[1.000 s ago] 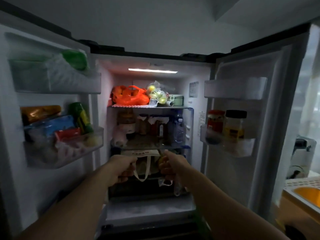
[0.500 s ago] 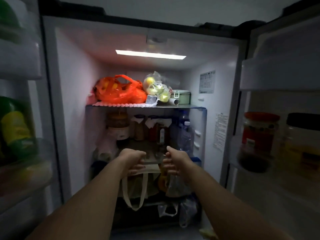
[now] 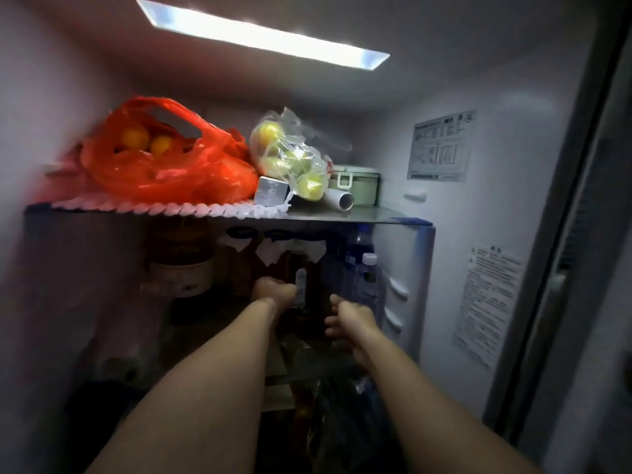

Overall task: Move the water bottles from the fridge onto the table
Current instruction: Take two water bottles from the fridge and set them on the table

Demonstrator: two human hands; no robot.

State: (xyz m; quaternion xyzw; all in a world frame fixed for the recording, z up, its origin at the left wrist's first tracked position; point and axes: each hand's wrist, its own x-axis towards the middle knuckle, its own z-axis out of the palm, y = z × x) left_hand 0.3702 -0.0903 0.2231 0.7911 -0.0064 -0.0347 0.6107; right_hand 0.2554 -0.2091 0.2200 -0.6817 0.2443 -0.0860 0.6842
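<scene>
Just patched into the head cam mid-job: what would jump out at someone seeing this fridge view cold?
The bright red plastic bag of orange fruit on the top shelf's left, under the glowing light strip, with a clear bag of yellow-green fruit beside it. Below, the left hand and right hand reach into the dim second shelf, where a water bottle stands at the right.
</scene>
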